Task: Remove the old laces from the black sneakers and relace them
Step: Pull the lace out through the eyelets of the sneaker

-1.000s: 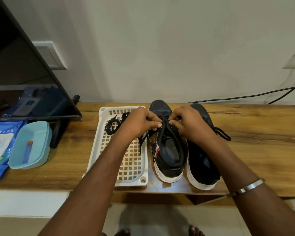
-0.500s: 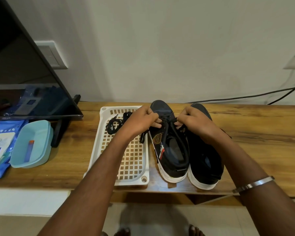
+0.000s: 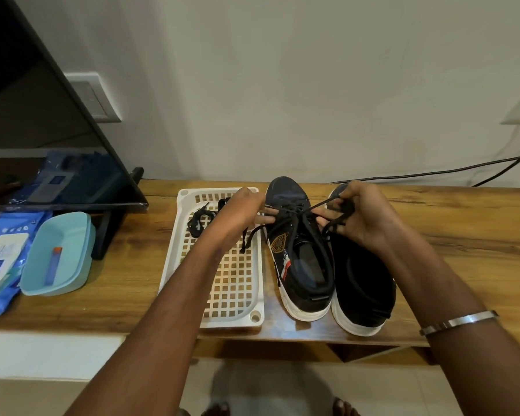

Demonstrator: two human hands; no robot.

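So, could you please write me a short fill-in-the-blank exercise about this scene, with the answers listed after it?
1. Both hands, the left hand and the right hand, pull a black lace on the ____ sneaker of the pair.
2. A loose black lace lies in the white ____.
3. The right forearm wears a metal ____.
4. The small blue tub stands to the ____ of the basket.

Missing words: left; basket; bangle; left

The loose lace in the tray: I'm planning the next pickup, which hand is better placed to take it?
Probably the left hand: it sits right over the tray, beside the loose lace. The right hand grips lace over the far sneaker, across the near sneaker.
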